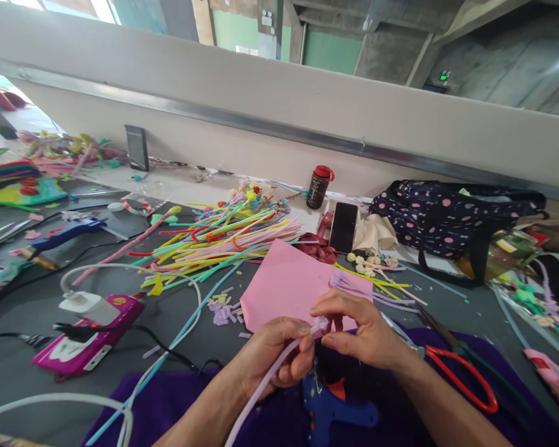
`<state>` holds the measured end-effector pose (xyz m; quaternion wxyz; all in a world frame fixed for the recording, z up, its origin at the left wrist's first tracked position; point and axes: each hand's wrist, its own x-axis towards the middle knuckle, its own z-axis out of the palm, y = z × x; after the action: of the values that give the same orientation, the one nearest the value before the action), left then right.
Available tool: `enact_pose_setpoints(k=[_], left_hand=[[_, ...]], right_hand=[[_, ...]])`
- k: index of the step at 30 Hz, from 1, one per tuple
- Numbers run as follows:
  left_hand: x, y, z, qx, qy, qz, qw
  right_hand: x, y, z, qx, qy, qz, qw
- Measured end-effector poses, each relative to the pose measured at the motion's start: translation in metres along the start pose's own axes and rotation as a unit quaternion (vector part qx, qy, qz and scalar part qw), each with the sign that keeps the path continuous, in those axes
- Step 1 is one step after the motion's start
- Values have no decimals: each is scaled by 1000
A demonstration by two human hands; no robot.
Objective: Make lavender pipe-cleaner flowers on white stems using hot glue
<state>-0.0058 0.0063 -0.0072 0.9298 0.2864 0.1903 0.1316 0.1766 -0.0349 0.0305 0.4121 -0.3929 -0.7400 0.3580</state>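
Left hand: we pinch the lilac stem (265,380), near side of the pink sheet (284,276)
Right hand (366,329): curled at its tip, hold we cannot tell
Room: cut bits (220,315) crowd the sheet's left edge

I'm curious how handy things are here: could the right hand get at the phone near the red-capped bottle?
Probably yes: only low things, like the pink sheet, seem to lie between the right hand and the phone, though that hand is busy near the purple strip.

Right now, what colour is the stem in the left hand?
The stem is pale lilac, in the head view.
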Motion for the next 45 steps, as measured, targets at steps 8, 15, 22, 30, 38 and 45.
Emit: enact_pose_setpoints(k=[8,15,22,30,38,45], left_hand=[[-2,1,5,1,-13,42,999],[-9,3,12,-105,-94,159,977],[-9,2,12,-81,-54,192,977],[-12,5,8,39,96,206,973],[-10,3,11,73,140,161,974],[-8,0,11,113,152,138,972]], right_hand=[[-2,6,0,75,56,62,994],[-1,26,-2,186,224,137,947],[-2,23,4,207,157,158,953],[-2,16,10,165,98,180,965],[-3,14,11,165,77,169,969],[-2,5,15,173,110,168,964]])
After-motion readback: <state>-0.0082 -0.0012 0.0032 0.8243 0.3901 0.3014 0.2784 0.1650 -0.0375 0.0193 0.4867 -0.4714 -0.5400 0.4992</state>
